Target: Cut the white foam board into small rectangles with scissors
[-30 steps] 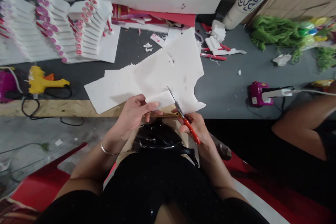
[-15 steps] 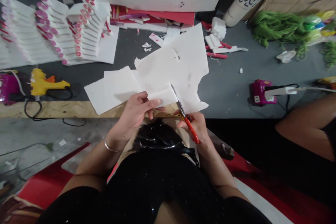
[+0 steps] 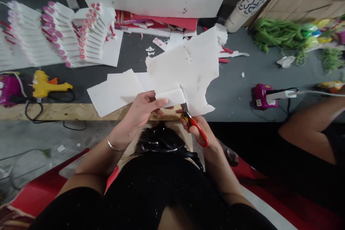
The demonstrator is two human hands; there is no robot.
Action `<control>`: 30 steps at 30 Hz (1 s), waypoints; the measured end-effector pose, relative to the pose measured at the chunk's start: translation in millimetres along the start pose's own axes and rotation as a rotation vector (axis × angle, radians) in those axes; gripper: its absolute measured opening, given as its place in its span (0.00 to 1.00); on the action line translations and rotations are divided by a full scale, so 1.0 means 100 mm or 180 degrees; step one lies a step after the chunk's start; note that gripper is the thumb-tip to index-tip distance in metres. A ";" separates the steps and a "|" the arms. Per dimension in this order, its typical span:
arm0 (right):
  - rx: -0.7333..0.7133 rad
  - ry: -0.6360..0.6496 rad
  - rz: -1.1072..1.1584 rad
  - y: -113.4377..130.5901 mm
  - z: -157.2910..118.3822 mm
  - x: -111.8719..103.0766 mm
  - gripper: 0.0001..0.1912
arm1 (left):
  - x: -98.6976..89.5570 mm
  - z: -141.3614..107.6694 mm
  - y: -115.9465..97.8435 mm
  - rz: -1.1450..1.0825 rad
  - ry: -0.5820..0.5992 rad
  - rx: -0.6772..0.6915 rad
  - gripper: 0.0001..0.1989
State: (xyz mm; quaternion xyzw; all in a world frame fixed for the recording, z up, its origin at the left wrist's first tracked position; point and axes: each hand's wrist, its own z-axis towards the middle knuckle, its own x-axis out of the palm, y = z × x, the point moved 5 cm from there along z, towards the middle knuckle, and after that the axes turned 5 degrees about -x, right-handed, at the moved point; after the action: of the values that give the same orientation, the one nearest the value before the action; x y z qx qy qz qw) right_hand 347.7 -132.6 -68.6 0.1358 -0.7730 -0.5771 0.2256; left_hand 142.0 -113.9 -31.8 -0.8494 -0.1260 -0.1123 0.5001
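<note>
The left hand is pinching a flat white paper-like rectangle over the desk's near edge while the right hand is gripping red-handled metal scissors at its end, the cut seemingly not yet finished.

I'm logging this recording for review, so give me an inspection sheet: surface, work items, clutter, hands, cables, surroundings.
Surface: grey table, wooden front edge at left.
Work items: white strip, scissors by its right end; white sheets behind.
Clutter: scraps, pink-tipped pieces, green yarn.
Hands: left hand holds strip; right hand holds scissors.
Cables: black cord near yellow glue gun; white cable at right.
Surroundings: another person's arm, bottle, red chair.
</note>
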 end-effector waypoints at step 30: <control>-0.0033 0.0596 -0.1154 0.52 -0.13 -0.37 0.44 | -0.31 -0.04 -0.16 0.0248 -0.0499 0.0268 0.20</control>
State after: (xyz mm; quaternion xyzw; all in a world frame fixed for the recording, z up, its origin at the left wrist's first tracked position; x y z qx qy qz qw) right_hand 389.2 -110.3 -22.8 0.3246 -0.7086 -0.5971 0.1896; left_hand 107.1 -113.3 -27.0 -0.8380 -0.1363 -0.0206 0.5280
